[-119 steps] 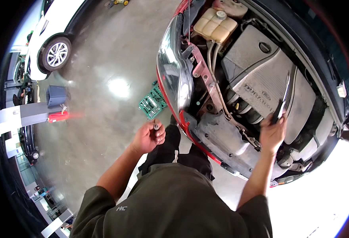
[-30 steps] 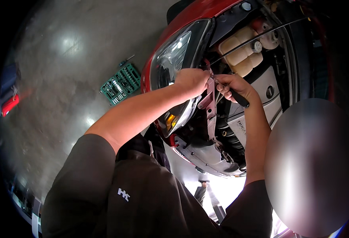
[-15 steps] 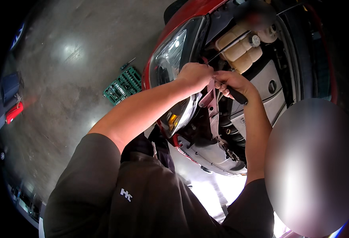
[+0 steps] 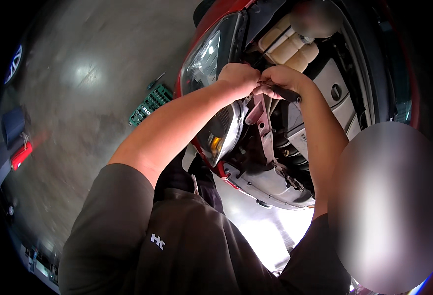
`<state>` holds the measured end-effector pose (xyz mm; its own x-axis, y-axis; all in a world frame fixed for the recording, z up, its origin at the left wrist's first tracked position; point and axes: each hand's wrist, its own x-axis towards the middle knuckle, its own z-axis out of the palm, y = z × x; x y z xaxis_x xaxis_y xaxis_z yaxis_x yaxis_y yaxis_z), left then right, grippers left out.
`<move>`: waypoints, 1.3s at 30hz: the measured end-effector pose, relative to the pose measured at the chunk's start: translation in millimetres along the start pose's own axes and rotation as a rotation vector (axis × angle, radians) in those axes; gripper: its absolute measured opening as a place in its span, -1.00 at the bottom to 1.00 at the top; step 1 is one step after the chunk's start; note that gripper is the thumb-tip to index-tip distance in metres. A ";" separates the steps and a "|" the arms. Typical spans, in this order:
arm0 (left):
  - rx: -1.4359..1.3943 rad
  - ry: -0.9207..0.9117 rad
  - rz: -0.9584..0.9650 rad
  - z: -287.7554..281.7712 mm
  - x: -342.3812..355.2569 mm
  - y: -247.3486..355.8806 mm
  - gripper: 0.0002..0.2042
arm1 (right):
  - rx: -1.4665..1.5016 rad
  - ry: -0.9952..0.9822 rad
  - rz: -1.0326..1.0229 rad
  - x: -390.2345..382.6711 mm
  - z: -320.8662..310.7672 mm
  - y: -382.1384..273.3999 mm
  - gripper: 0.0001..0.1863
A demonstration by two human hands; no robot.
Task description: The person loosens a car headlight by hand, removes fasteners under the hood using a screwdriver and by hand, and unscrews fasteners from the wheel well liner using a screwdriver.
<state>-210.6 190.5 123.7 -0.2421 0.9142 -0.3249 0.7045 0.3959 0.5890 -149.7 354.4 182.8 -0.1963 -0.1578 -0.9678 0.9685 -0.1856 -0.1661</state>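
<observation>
My left hand (image 4: 238, 78) is closed at the inner top edge of the headlight (image 4: 201, 59), fingertips hidden, at the upper end of a pinkish metal bracket (image 4: 261, 120). Touching it or very close, my right hand (image 4: 283, 78) grips a black-handled tool (image 4: 288, 94), whose handle points down to the right and whose working end is hidden between the hands. Just above the hands sit a cream plastic reservoir (image 4: 300, 59) and a dark rod (image 4: 275, 46). The grey engine cover (image 4: 324, 81) lies right of my right hand.
The red car's front fender (image 4: 216, 10) curves along the top. A green socket case (image 4: 145, 108) lies on the concrete floor (image 4: 74, 123), with a screwdriver-like tool (image 4: 155, 81) beside it. At the left are a red object (image 4: 20, 156) and a blue bin (image 4: 14, 123).
From four seconds ago, both hands have come together at the headlight's top edge with the tool angled differently. In the last second both have moved slightly upward in view.
</observation>
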 end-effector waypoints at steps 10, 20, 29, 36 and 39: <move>0.036 0.049 0.020 4.2 0.3 -2.2 -0.78 | -0.046 0.253 -0.130 -82.8 39.6 -10.3 -0.67; 0.033 0.073 0.047 3.7 0.2 -5.0 -0.79 | -1.290 0.882 -0.737 -97.3 86.7 31.4 -0.79; 0.014 0.109 0.068 4.7 -2.0 -4.9 -0.79 | -0.894 0.992 -0.634 -95.5 85.2 44.4 -0.80; 0.032 0.112 0.064 8.2 -3.0 -2.9 -0.80 | -1.058 0.926 -0.893 -87.4 72.8 52.9 -0.77; 0.044 0.161 0.106 15.5 -4.3 -9.9 -0.80 | -1.173 0.886 -0.885 -82.9 75.6 45.5 -0.85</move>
<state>-206.2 181.3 107.9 -0.2663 0.9539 -0.1386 0.7594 0.2962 0.5794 -101.0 285.7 269.8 -0.9458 0.2120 -0.2459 0.2849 0.9053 -0.3150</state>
